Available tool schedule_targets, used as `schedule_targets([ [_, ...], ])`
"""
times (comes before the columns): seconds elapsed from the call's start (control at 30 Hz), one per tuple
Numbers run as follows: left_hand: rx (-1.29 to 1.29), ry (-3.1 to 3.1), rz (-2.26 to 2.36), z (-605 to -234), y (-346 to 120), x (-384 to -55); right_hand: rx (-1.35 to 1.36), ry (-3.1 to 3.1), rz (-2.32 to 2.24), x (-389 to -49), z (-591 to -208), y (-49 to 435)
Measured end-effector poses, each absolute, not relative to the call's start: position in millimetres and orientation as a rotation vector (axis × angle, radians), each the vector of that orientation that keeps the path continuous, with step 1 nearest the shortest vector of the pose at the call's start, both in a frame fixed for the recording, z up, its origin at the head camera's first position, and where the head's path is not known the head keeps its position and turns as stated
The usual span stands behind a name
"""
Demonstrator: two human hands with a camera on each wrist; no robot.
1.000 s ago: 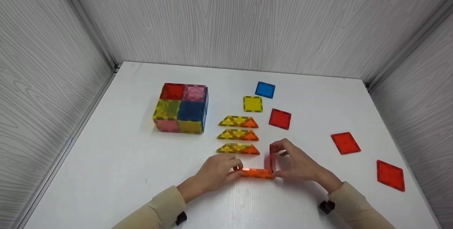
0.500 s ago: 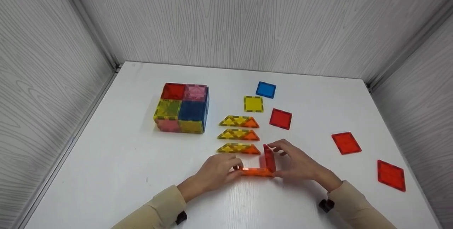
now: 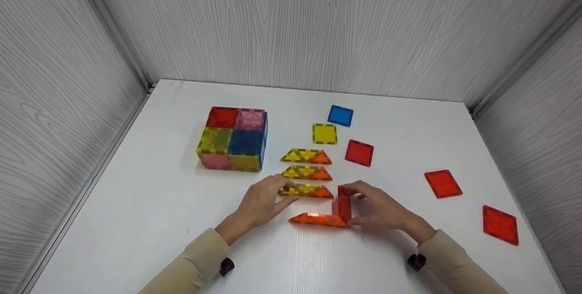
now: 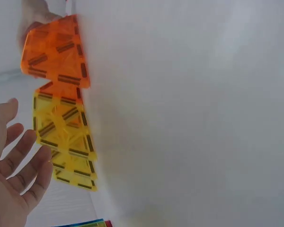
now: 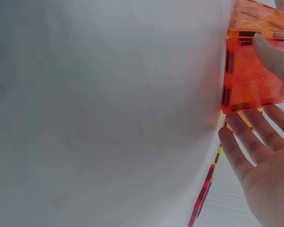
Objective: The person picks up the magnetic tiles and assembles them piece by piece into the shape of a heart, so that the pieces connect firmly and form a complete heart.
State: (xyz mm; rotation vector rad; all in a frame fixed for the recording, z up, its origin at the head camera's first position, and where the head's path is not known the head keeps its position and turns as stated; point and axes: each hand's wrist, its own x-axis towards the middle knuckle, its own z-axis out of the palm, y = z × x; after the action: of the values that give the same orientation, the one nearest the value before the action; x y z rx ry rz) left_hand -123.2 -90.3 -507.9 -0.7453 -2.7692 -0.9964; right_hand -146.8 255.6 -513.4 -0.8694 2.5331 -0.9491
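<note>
My right hand (image 3: 379,207) holds an upright red square magnetic tile (image 3: 344,206) by opposite edges, thumb at the near side and fingers at the far side. In the right wrist view this red tile (image 5: 253,78) meets the end of an orange panel (image 5: 255,19). That panel, a standing orange trapezoid (image 3: 317,220) of magnetic tiles, forms a corner with it. My left hand (image 3: 259,201) hovers beside the nearest yellow-and-orange trapezoid (image 3: 303,191). The left wrist view has its fingers (image 4: 31,177) loosely spread, apart from the yellow tiles (image 4: 61,123).
Two similar trapezoids (image 3: 305,172) stand in a row farther back. A block of coloured tiles (image 3: 245,142) sits at back left. Flat squares lie around: blue (image 3: 340,115), yellow (image 3: 324,134) and red (image 3: 359,152), with more red tiles (image 3: 443,183) at the right.
My left hand has let go of the orange trapezoid and moved up and left to the nearest yellow one. The red tile has shifted slightly left against the orange panel.
</note>
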Motion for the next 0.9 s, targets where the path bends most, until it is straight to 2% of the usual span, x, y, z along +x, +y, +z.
schedule_targets([
  [0.17, -0.597, -2.797, -0.942, -514.3, -95.5, -134.3, -0.876, 2.539, -0.94, -146.1, -513.0, 254.6],
  [0.7, -0.803, -2.873, -0.933, -518.2, -69.5, -149.4, -0.933, 2.545, -0.918, -148.4, -514.1, 252.9],
  [0.9, -0.803, -2.905, -0.96, -515.9, -66.1, -150.3, -0.935, 2.539, -0.926, -148.2, -515.1, 251.6],
])
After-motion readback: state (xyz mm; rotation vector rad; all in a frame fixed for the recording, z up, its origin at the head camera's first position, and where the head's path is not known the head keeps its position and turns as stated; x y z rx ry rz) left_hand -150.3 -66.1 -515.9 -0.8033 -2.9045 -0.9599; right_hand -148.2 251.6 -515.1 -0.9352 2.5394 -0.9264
